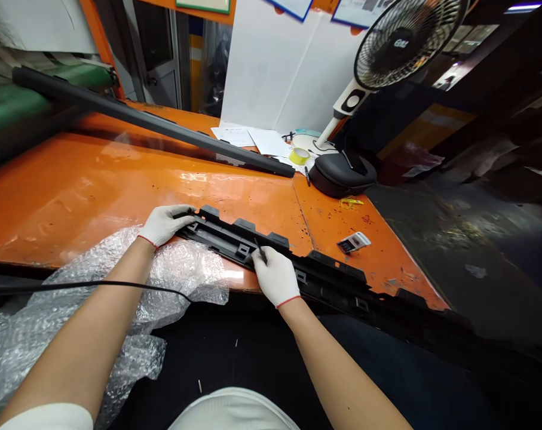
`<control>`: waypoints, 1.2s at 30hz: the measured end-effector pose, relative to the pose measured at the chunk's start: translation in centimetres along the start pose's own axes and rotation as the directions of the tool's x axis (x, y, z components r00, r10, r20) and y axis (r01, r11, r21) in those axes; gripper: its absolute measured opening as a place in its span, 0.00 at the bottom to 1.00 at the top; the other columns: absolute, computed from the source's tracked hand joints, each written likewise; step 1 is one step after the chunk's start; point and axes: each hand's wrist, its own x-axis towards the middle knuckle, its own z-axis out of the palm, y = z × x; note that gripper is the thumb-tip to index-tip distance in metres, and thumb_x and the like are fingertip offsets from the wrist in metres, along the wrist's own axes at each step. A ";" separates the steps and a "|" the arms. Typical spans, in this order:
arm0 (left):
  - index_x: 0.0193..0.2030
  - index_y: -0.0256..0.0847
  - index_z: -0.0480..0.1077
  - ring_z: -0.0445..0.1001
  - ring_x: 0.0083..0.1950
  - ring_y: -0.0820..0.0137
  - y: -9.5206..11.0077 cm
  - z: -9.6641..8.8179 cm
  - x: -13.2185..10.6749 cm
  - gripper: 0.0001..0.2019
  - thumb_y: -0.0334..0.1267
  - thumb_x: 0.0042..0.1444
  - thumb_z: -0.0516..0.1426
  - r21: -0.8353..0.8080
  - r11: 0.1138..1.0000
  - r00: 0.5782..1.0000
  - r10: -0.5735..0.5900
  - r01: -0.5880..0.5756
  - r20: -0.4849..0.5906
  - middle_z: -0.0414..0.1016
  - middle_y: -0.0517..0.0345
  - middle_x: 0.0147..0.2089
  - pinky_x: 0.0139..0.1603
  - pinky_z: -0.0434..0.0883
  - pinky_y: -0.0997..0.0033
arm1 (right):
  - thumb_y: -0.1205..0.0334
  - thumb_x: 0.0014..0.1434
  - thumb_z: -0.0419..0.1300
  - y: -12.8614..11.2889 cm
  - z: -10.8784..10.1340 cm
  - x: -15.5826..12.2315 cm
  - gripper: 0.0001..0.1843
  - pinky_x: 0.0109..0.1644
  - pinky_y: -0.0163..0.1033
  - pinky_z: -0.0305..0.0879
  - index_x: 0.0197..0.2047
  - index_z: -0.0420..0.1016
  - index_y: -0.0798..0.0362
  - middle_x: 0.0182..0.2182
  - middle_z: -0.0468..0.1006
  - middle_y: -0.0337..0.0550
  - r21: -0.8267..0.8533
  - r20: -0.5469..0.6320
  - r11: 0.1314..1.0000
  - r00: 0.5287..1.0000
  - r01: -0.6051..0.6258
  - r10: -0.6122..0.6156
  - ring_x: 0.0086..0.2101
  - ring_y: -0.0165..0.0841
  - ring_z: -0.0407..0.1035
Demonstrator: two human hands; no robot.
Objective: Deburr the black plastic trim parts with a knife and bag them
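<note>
A long black plastic trim strip (328, 276), with tabs along its far edge and square clip seats, lies across the orange table's front edge. It runs off to the lower right into shadow. My left hand (163, 226), in a white glove with a red cuff edge, is closed around the strip's left end. My right hand (276, 278), gloved the same way, rests over the strip's middle left. Its fingers pinch a thin dark pointed tool (260, 249); its exact kind is hard to make out. Crumpled bubble wrap (181, 269) lies under and beside my left wrist.
Another long dark strip (163, 126) spans from the green conveyor (37, 95) across the table (73, 179). Toward the back right stand a fan (349, 98), a black case (342, 174) and yellow tape (299, 156). A small printed packet (354, 242) lies right. A black cable (95, 283) crosses my left forearm.
</note>
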 end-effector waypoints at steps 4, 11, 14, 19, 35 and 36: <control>0.51 0.39 0.84 0.81 0.58 0.53 -0.4 -0.2 0.5 0.27 0.55 0.49 0.69 -0.006 1.000 0.995 0.024 -0.024 0.093 0.85 0.49 0.54 0.66 0.75 0.56 | 0.52 0.68 0.55 -0.7 0.9 -0.6 0.13 0.44 0.42 0.68 0.49 0.71 0.51 0.36 0.80 0.43 0.363 -0.032 0.930 0.998 0.058 -0.050 0.38 0.40 0.74; 0.53 0.40 0.83 0.81 0.58 0.55 -0.7 -0.4 0.6 0.25 0.53 0.54 0.64 0.036 0.997 0.989 0.065 -0.070 0.131 0.85 0.49 0.54 0.69 0.73 0.54 | 0.62 0.67 0.54 -7.3 4.0 0.9 0.04 0.27 0.35 0.70 0.43 0.68 0.52 0.30 0.78 0.40 0.711 0.462 0.636 0.881 -0.299 -0.102 0.22 0.30 0.70; 0.53 0.39 0.83 0.81 0.57 0.55 -0.8 -0.4 0.7 0.25 0.53 0.54 0.64 0.027 0.996 0.986 0.081 -0.085 0.146 0.85 0.48 0.54 0.67 0.73 0.55 | 0.65 0.68 0.53 -10.2 5.4 2.1 0.02 0.24 0.33 0.71 0.43 0.67 0.53 0.27 0.79 0.42 0.725 0.589 0.500 0.803 -0.474 -0.092 0.21 0.31 0.72; 0.53 0.37 0.82 0.81 0.58 0.55 -1.0 -0.5 0.8 0.25 0.53 0.55 0.63 0.046 0.995 0.982 0.079 -0.088 0.172 0.85 0.48 0.54 0.68 0.72 0.56 | 0.69 0.69 0.48 -12.4 7.9 2.6 0.06 0.19 0.32 0.68 0.42 0.66 0.53 0.21 0.78 0.43 0.623 0.687 0.524 0.726 -0.581 -0.012 0.19 0.35 0.73; 0.54 0.39 0.83 0.81 0.58 0.57 -1.0 -0.3 0.7 0.22 0.48 0.57 0.61 0.056 0.995 0.978 0.075 -0.087 0.192 0.85 0.52 0.55 0.69 0.72 0.60 | 0.69 0.68 0.48 -12.7 9.4 2.3 0.08 0.15 0.35 0.63 0.41 0.66 0.52 0.20 0.77 0.41 0.579 0.683 0.560 0.727 -0.593 0.063 0.15 0.36 0.69; 0.54 0.39 0.83 0.81 0.59 0.58 -1.0 -0.3 0.7 0.22 0.48 0.57 0.61 0.060 0.994 0.978 0.076 -0.089 0.192 0.85 0.52 0.55 0.69 0.72 0.60 | 0.69 0.68 0.48 -12.8 9.4 2.4 0.08 0.15 0.35 0.63 0.41 0.66 0.52 0.20 0.77 0.41 0.577 0.684 0.561 0.726 -0.594 0.065 0.15 0.35 0.68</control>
